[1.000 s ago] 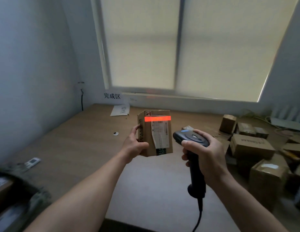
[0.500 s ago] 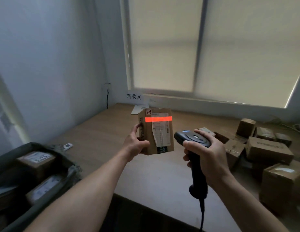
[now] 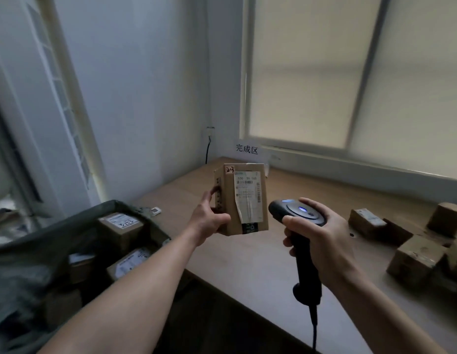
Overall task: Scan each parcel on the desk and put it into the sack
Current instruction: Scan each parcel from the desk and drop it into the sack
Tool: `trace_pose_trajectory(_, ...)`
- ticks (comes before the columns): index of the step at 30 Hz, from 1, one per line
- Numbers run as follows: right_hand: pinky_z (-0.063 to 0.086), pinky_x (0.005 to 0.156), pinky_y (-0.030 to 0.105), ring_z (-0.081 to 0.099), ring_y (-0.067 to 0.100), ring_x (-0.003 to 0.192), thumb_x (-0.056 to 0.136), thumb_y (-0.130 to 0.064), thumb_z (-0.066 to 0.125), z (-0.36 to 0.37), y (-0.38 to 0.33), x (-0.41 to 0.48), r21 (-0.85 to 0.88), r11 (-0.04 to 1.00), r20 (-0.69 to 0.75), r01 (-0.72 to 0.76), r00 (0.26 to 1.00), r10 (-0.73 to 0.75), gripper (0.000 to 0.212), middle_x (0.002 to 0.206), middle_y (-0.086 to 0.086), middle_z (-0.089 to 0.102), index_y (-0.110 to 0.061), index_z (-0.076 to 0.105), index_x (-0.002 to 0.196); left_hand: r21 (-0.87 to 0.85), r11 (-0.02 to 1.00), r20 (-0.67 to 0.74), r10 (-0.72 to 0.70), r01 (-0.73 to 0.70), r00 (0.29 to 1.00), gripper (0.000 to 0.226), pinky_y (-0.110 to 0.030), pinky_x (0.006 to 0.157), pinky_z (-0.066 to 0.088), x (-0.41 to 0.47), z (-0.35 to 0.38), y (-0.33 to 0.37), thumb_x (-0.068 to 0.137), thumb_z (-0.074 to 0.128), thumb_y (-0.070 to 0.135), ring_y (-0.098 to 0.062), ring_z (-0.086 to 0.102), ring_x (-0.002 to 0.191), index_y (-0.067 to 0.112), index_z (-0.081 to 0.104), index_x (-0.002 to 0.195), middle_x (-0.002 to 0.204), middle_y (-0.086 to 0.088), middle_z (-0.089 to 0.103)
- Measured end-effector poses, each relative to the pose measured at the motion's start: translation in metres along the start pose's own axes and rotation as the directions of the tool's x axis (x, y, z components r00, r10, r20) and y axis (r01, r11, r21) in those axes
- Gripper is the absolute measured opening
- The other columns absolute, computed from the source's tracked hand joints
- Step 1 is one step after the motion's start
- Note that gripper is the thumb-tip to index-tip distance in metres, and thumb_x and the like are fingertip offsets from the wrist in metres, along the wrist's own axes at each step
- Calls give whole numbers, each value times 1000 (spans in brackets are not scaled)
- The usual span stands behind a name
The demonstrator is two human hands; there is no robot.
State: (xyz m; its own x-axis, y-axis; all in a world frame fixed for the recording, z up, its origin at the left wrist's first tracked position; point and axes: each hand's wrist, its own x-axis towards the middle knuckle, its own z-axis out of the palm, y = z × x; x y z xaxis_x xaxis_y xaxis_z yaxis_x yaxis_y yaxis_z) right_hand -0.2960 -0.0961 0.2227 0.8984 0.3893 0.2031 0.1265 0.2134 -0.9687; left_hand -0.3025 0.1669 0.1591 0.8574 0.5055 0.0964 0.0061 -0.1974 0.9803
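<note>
Parcel (image 3: 241, 200) upright above bench (image 3: 247, 264), gripped by left hand (image 3: 209, 221) | right hand (image 3: 324, 246) grips scanner (image 3: 293, 213) above bench | filled sack (image 3: 30, 251) left of bench | loose boxes (image 3: 416, 259) on bench's right end

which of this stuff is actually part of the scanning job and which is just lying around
Job in hand:
parcel, held in the left hand
scanner, held in the right hand
sack, with boxes inside
loose parcels on the desk

Lying about:
small white device by the sack
black cable in the wall corner
</note>
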Motion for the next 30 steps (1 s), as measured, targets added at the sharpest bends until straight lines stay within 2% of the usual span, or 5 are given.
trace_pose_trajectory(5,57,54,38,74,38,72,56,-23,80,74,16,12,-19,1000,79,2,997,-1,87,93,15,75,-20,51,139,15,1000,-48,2,-1,999,78,-40,66,63,5,-82,-17,81,71,0,-34,67,95,38,39,141,120,-17,59)
trace_pose_trajectory(13,54,57,40,73,34,66,55,-19,80,240,63,36,-4,998,199,-55,978,55,73,86,14,77,-22,59,124,-34,992,-236,-127,122,963,79,-46,78,62,7,-260,-78,75,71,4,-31,68,101,30,42,144,116,-6,64)
trace_pose_trajectory(17,54,62,40,72,35,69,47,-22,84,315,92,45,-20,996,249,-84,965,86,69,91,18,76,-25,65,114,-86,980,-403,-201,181,893,63,-36,77,60,-5,-342,-119,78,71,-1,-22,68,98,20,52,135,110,-5,70)
trace_pose_trajectory(21,54,58,32,69,26,65,52,-17,81,367,116,53,-22,989,307,-147,940,147,64,91,21,74,-22,65,114,-200,940,-507,-341,277,792,72,-47,81,61,-15,-399,-161,68,74,16,-28,68,102,28,52,136,117,-10,69)
trace_pose_trajectory(30,57,60,34,71,27,64,53,-18,80,407,162,81,-123,973,282,-196,933,223,50,86,13,77,-27,69,102,-362,780,-462,-625,510,629,34,-39,59,55,24,-439,-227,94,62,13,-27,64,84,16,58,128,108,-10,67)
